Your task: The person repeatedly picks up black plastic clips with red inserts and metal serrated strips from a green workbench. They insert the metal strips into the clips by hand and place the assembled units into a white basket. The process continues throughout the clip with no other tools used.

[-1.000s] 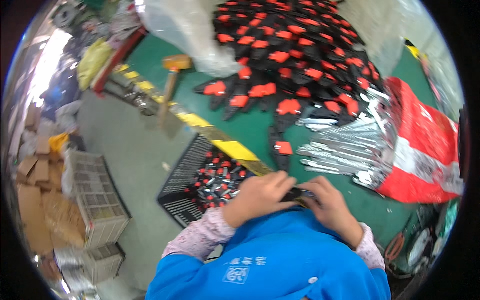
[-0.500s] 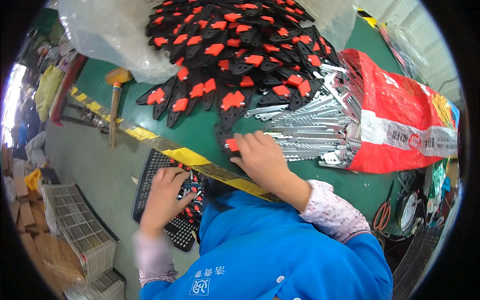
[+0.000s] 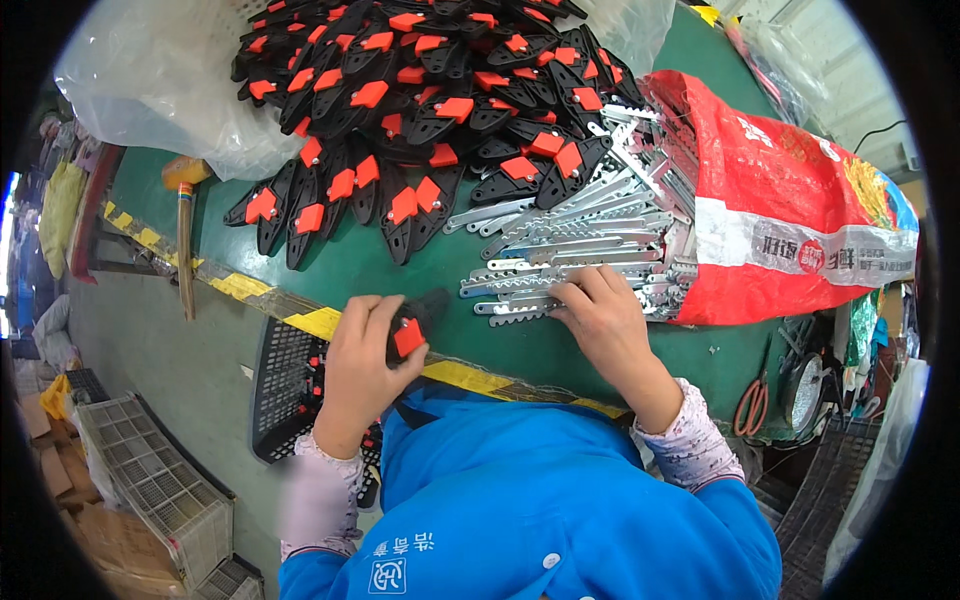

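Observation:
My left hand (image 3: 362,362) is closed round a black plastic piece with a red tab (image 3: 408,338), holding it just above the table's near edge. Over the metal strips my right hand (image 3: 608,325) is bent down, its thumb and fingertips pinching the near end of a toothed metal strip (image 3: 528,308). Many silvery strips (image 3: 600,240) lie fanned out beside it, spilling from a red printed bag (image 3: 790,175). Beyond both hands a large heap of black pieces with red tabs (image 3: 430,110) covers the far table.
The green table (image 3: 330,275) has a yellow-and-black taped edge (image 3: 240,285). A wooden-handled mallet (image 3: 185,235) lies at left. Below the edge stands a black basket (image 3: 275,390) holding similar pieces. Clear plastic sheeting (image 3: 170,90) surrounds the heap. Red-handled scissors (image 3: 752,405) hang at right.
The black piece has passed from my right hand to my left, which rose from over the basket to the table edge. My right hand has moved right onto the metal strips.

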`<state>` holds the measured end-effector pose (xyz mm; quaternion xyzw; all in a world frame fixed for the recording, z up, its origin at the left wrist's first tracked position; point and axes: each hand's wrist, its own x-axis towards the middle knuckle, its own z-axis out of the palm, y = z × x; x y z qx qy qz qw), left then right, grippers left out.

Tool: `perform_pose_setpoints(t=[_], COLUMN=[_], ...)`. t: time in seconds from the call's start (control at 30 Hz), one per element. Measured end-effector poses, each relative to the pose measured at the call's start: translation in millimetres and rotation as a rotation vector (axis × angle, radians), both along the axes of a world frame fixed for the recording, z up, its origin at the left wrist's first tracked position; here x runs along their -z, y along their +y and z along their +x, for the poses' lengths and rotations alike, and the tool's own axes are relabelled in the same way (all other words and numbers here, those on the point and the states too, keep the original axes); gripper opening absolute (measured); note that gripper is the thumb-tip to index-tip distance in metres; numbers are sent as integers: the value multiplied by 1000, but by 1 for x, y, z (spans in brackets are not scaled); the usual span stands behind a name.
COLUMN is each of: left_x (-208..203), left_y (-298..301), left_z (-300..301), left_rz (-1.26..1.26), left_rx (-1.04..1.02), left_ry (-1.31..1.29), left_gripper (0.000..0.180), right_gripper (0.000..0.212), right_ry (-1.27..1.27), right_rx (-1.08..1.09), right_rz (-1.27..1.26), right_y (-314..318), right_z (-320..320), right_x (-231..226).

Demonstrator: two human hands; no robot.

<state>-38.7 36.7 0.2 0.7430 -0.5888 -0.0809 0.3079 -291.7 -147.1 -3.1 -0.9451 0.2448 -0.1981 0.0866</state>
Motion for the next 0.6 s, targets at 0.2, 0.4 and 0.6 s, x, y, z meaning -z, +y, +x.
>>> perform_pose_setpoints(t=[0.2, 0.4, 0.6], left_x=[1, 1, 1], left_y=[-4, 0, -1], left_z=[-4, 0, -1], left_rz=[-11, 13, -10], left_rx=[160, 134, 127], left_ry=[10, 47, 59], left_gripper=[62, 63, 64], right_gripper=[19, 10, 10], right_ry=[-308, -230, -207], right_rx=[-48, -108, -78], right_rz=[236, 511, 499], right_y=[-4, 12, 13], right_z=[24, 30, 29], right_x=[11, 1, -7])
